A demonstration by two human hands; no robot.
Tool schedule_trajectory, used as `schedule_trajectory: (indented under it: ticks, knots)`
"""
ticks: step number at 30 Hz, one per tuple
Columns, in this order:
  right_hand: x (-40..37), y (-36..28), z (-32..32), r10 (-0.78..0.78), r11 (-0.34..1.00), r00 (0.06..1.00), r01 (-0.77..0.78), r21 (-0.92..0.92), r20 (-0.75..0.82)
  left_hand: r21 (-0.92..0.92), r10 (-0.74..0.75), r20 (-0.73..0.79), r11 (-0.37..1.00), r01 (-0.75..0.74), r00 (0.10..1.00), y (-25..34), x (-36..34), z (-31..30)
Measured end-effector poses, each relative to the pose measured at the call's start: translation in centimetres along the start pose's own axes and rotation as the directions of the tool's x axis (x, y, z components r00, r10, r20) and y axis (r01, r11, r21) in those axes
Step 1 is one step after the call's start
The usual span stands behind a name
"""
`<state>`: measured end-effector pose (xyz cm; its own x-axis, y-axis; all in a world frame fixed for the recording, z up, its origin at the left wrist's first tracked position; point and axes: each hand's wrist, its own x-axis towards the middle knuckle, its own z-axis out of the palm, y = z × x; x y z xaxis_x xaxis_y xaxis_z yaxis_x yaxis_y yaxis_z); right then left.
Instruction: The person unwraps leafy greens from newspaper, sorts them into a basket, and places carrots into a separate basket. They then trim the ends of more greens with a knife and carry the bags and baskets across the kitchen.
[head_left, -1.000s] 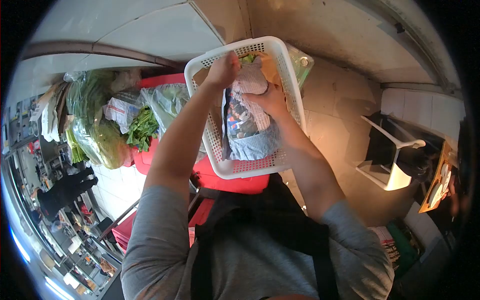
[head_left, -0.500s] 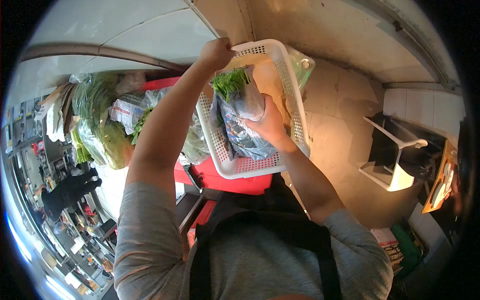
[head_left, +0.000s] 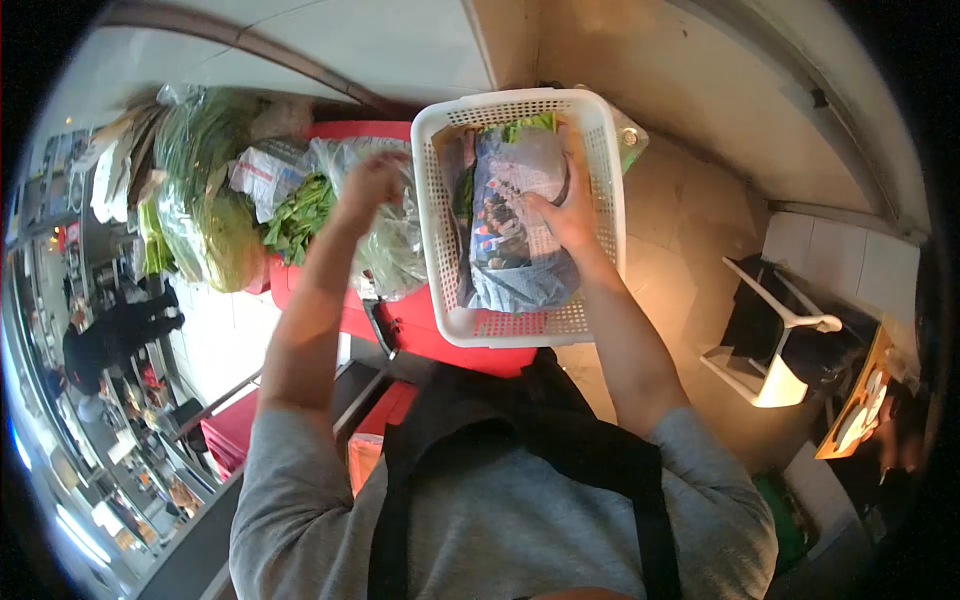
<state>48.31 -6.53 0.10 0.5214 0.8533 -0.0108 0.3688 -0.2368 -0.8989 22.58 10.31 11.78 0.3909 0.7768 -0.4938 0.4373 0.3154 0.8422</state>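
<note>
A white perforated plastic basket (head_left: 432, 240) rests on a red lid or box top (head_left: 430, 335). Inside it lies a bundle of green vegetables wrapped in newspaper (head_left: 515, 225), with green stalks showing at its far end. My right hand (head_left: 568, 212) grips the bundle's right side, thumb on top and the other fingers mostly hidden down the edge. Left of the basket, my left hand (head_left: 375, 182) is over a clear plastic bag (head_left: 395, 250); motion blur hides how its fingers are set. Loose leafy greens (head_left: 303, 220) lie near that forearm.
Large plastic bags of green vegetables (head_left: 205, 200) stand at the left beside folded cardboard (head_left: 120, 175). A person in dark clothes (head_left: 115, 335) is farther off. On the right are a white-framed stool (head_left: 780, 385) and a wooden board (head_left: 855, 400). A wall runs along the back.
My left hand has let go of the basket's far left corner and moved left and nearer. The basket now sits straighter, and the wrapped bundle lies flatter in it under my right hand.
</note>
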Motion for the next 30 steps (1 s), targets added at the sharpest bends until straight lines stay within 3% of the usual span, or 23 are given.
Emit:
schedule_trajectory:
  ticks: [1, 2, 4, 5, 6, 8, 9, 10, 11, 12, 13, 16, 18, 20, 21, 22, 24, 25, 26, 28, 30]
  knots:
    - [-0.6, -1.6, -0.3, -0.018, 0.977, 0.998, 0.003, -0.215, -0.067, -0.048, -0.08, -0.011, 0.996, 0.079, 0.997, -1.7, -1.2, 2.3]
    - [-1.2, -2.7, -0.4, 0.029, 0.97, 0.996, -0.049, -0.236, -0.09, -0.097, -0.069, -0.069, 0.993, 0.063, 0.995, -4.6, -1.9, 4.5]
    - [-2.7, -4.0, -0.2, 0.118, 0.952, 0.986, -0.145, -0.271, -0.114, -0.11, -0.268, -0.119, 0.961, 0.255, 0.956, -7.0, -4.4, 9.6]
    - [-3.2, -3.1, 0.4, 0.046, 0.925, 0.983, -0.11, -0.363, -0.18, -0.109, -0.191, -0.127, 0.978, 0.178, 0.973, -8.6, -6.0, 12.1]
    - [-3.6, -3.0, 0.4, -0.082, 0.935, 0.973, 0.0, -0.354, -0.217, -0.103, -0.114, -0.14, 0.99, 0.1, 0.984, -9.7, -7.8, 14.0]
    - [-4.8, -5.5, 0.1, -0.282, 0.948, 0.947, 0.251, -0.194, -0.154, -0.249, -0.129, -0.022, 0.961, 0.12, 0.991, -7.2, -11.3, 15.0]
    - [-6.0, -6.6, -0.3, -0.217, 0.973, 0.975, 0.22, -0.071, 0.041, -0.293, -0.019, 0.09, 0.955, 0.045, 0.996, -6.6, -12.4, 14.3]
    - [-7.0, -7.6, -0.1, -0.082, 0.979, 0.973, 0.037, 0.202, 0.216, -0.34, 0.097, 0.199, 0.94, -0.024, 0.975, -6.2, -13.4, 13.6]
    - [-8.0, -8.6, 0.2, 0.011, 0.89, 0.912, -0.196, 0.412, 0.41, -0.447, 0.147, 0.29, 0.894, -0.002, 0.946, -5.9, -14.0, 12.3]
    - [-8.8, -9.2, 0.3, 0.048, 0.718, 0.8, -0.444, 0.536, 0.599, -0.448, 0.117, 0.242, 0.894, 0.003, 0.963, -5.6, -14.6, 10.6]
    - [-9.9, -8.9, 0.5, 0.114, 0.58, 0.741, -0.59, 0.562, 0.661, -0.45, 0.092, 0.195, 0.893, 0.006, 0.977, -5.4, -15.1, 8.6]
    - [-11.2, -8.5, 0.5, 0.214, 0.702, 0.713, -0.588, 0.403, 0.668, -0.425, -0.012, -0.016, 0.905, 0.004, 1.0, -7.7, -16.0, 1.6]
    - [-11.4, -7.6, 0.5, 0.22, 0.731, 0.732, -0.561, 0.388, 0.645, -0.068, -0.042, -0.21, 0.997, 0.029, 0.977, -13.6, -15.5, -4.0]
    - [-11.4, -6.9, 0.3, 0.252, 0.769, 0.755, -0.536, 0.348, 0.606, 0.187, -0.113, -0.351, 0.964, 0.188, 0.929, -18.6, -14.1, -8.6]
    - [-11.2, -6.5, 0.4, 0.279, 0.775, 0.775, -0.531, 0.343, 0.568, 0.335, -0.061, -0.365, 0.923, 0.192, 0.929, -19.5, -13.7, -10.0]
    - [-11.2, -6.4, 0.5, 0.252, 0.883, 0.847, -0.399, 0.247, 0.467, 0.473, -0.006, -0.366, 0.86, 0.192, 0.93, -20.3, -13.1, -11.1]
    - [-10.7, -6.1, 0.7, 0.123, 0.992, 0.951, -0.124, -0.015, 0.285, 0.681, -0.133, -0.291, 0.667, 0.302, 0.948, -23.0, -10.4, -13.6]
    - [-10.1, -6.8, 0.9, -0.025, 0.996, 0.992, 0.036, -0.086, 0.123, 0.769, -0.199, -0.268, 0.545, 0.334, 0.943, -22.9, -9.9, -13.8]
    - [-9.3, -6.9, 1.0, -0.051, 0.978, 0.998, 0.054, -0.202, 0.021, 0.752, -0.167, -0.343, 0.541, 0.377, 0.924, -22.7, -9.6, -14.0]
    - [-7.0, -6.3, 0.5, -0.135, 0.901, 0.974, 0.043, -0.431, -0.184, 0.715, -0.095, -0.473, 0.54, 0.444, 0.876, -16.9, -9.3, -13.2]
    - [-3.7, -2.6, -0.3, 0.051, 0.928, 0.997, -0.071, -0.367, -0.065, 0.608, 0.178, -0.464, 0.776, 0.166, 0.868, -13.0, -9.3, -9.6]
